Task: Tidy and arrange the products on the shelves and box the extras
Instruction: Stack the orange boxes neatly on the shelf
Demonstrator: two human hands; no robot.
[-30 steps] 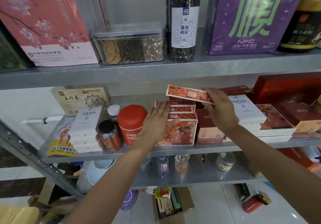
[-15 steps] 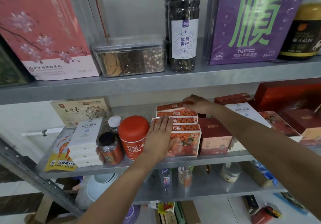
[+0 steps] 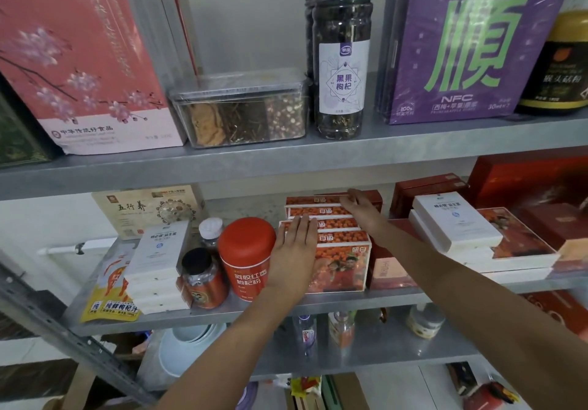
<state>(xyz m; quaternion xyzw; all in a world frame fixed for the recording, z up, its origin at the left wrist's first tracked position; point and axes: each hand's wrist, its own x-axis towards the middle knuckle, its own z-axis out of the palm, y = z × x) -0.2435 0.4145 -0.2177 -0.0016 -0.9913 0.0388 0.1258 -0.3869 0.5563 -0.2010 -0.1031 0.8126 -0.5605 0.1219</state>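
Shelving is pictured in soft, even, fairly bright light, with no hard shadows cast. A pale sheen is carried across the top of the purple box (image 3: 471, 53) (its glossy wrapping catches the light), and the print is washed out there. The pink box (image 3: 79, 59) at the left edge is smeared, as is the dark jar (image 3: 560, 69) at the right. Shelf lines are bowed by the wide-angle lens. The lowest shelf (image 3: 381, 355) is left dimmer and its bottles (image 3: 305, 333) are rendered soft, while the label on the tall jar (image 3: 342, 81) is sharply resolved.
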